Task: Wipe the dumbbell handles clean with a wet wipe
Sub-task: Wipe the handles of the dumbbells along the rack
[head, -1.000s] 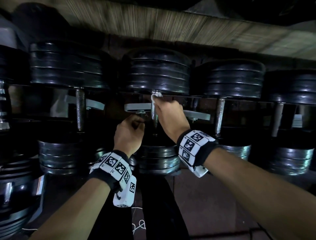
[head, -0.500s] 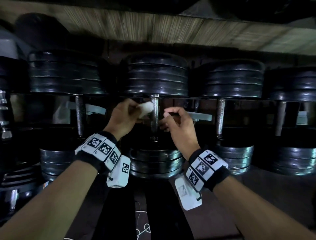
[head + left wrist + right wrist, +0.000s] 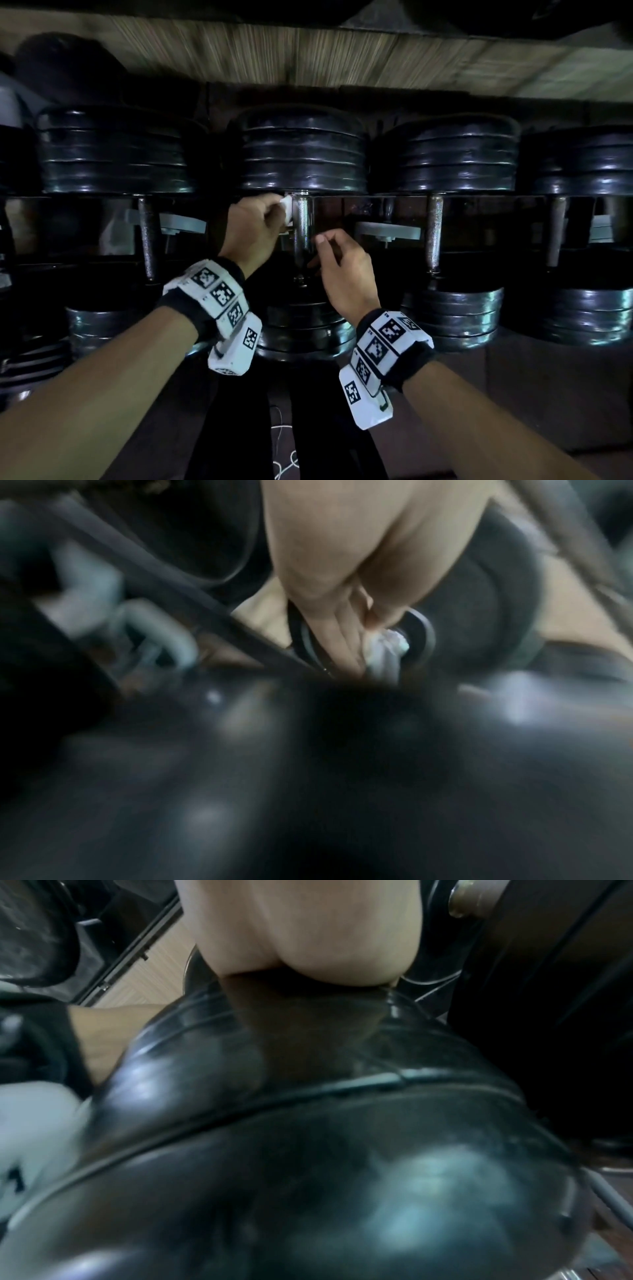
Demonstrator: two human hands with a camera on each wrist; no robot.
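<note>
The middle dumbbell's steel handle [image 3: 303, 226] stands upright between black plates [image 3: 303, 154] on the rack. My left hand [image 3: 279, 214] pinches a folded white wet wipe [image 3: 287, 210] and holds it against the handle's upper left side, just under the top plates. In the left wrist view the fingers [image 3: 342, 642] bunch the wipe [image 3: 383, 645]. My right hand [image 3: 317, 251] hovers right of the handle with loosely curled fingers and holds nothing; whether it touches the bar is unclear. The right wrist view shows only the palm [image 3: 308, 934] above the lower plate [image 3: 308, 1137].
Neighbouring dumbbells stand close by, with handles at the left [image 3: 149, 236] and the right [image 3: 434, 233], and another further right [image 3: 556, 233]. Grey rack brackets [image 3: 387, 231] sit behind the handles. A wooden surface [image 3: 308, 54] runs above, and my dark trouser legs [image 3: 239, 428] are below.
The wipe passed from my right hand to my left. The left hand rose and brought it to the handle's top; the right hand dropped lower beside the bar.
</note>
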